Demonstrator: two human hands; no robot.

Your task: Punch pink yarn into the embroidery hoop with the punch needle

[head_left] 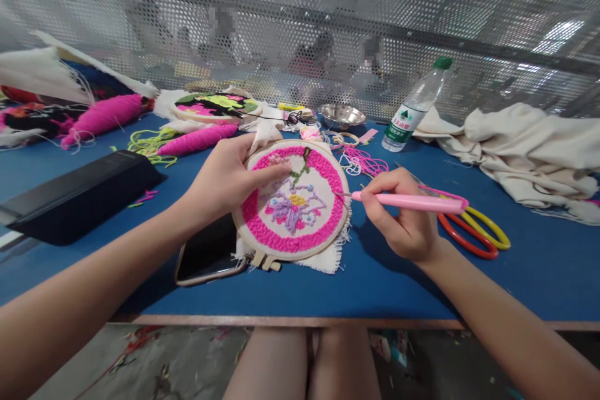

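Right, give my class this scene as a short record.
Left hand: holds the embroidery hoop, thumb over the fabric
Right hand: holds a pink punch needle, its tip at the pink border
Motif: purple flower, yellow centre
Near left forearm: smartphone, partly hidden
Near right hand: scissors with red and yellow handles
Behind hoop: metal bowl, green-capped water bottle

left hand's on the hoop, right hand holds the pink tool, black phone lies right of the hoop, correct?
Not quite: in the head view, the black phone lies left of the hoop, not right. The left hand is on the hoop and the right hand holds the pink tool.
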